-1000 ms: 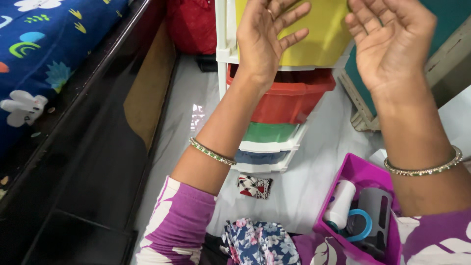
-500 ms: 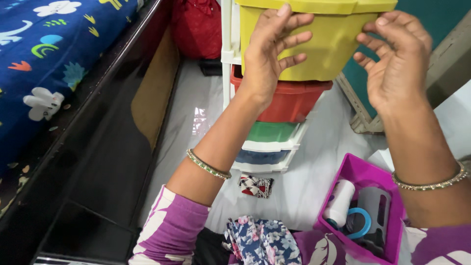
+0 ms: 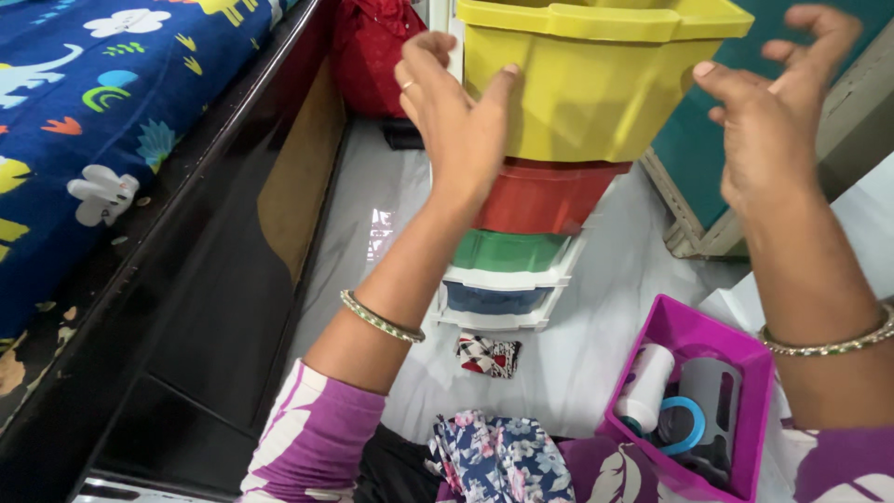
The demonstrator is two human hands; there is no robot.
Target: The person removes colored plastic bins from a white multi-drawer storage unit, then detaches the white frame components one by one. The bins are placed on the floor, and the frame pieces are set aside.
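Note:
A yellow plastic drawer sticks out at the top of a white drawer tower, above a red drawer, a green one and a blue one. My left hand clasps the yellow drawer's left front corner, thumb on the front face and fingers round the side. My right hand hovers just right of that drawer with its fingers spread, touching nothing. Both wrists wear thin bangles.
A purple bin at lower right holds a white roll, a blue tape ring and a grey object. A small patterned cloth lies on the floor, floral fabric nearer me. Bed with black frame left, teal cabinet right.
My right hand has come off the yellow drawer's front and moved right, fingers spread. My left hand has slid from the front to the drawer's left corner. The drawer sits lower in view.

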